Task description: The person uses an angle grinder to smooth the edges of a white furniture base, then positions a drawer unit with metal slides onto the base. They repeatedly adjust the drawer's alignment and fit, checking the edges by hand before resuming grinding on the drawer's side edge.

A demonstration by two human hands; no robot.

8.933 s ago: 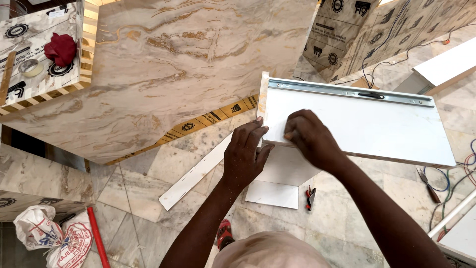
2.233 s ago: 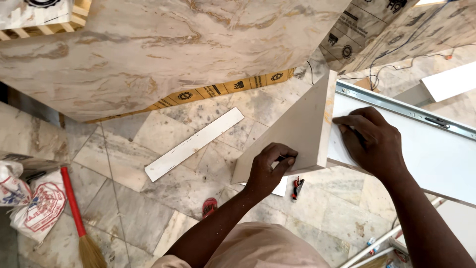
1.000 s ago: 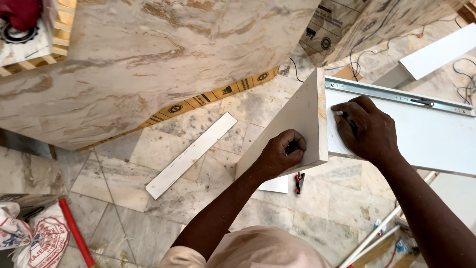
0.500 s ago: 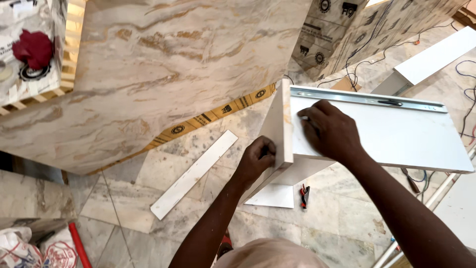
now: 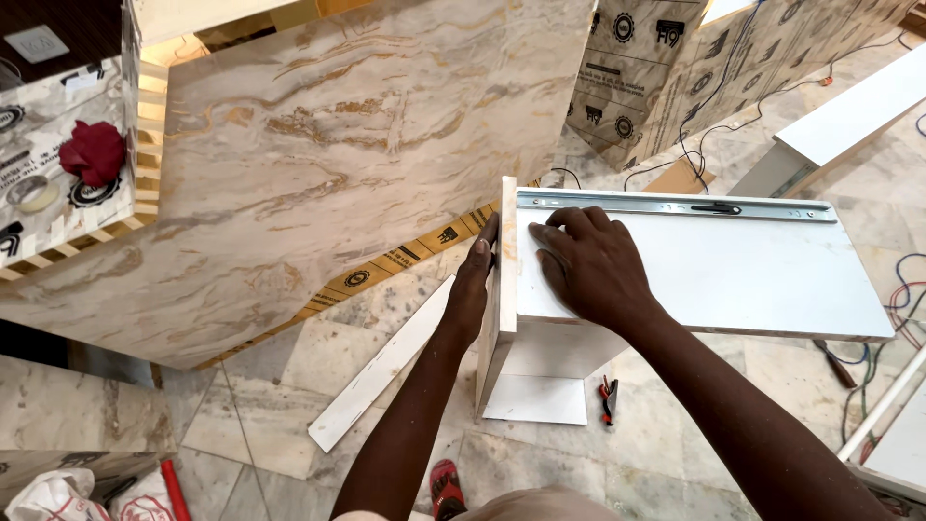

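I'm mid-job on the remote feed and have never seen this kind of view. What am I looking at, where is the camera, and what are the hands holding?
There is no machine here: the camera sits on a person's head and looks straight down, so the two bare arms rising from the bottom edge are that person's own. The left hand grips the outer face of a white drawer box's front panel, fingers at its top edge. The right hand lies flat on the drawer's white side panel, beside a metal slide rail along its far edge. Below is a marble tile floor with a loose white strip, small red-handled pliers and cables. A large marble-patterned panel fills the upper left.
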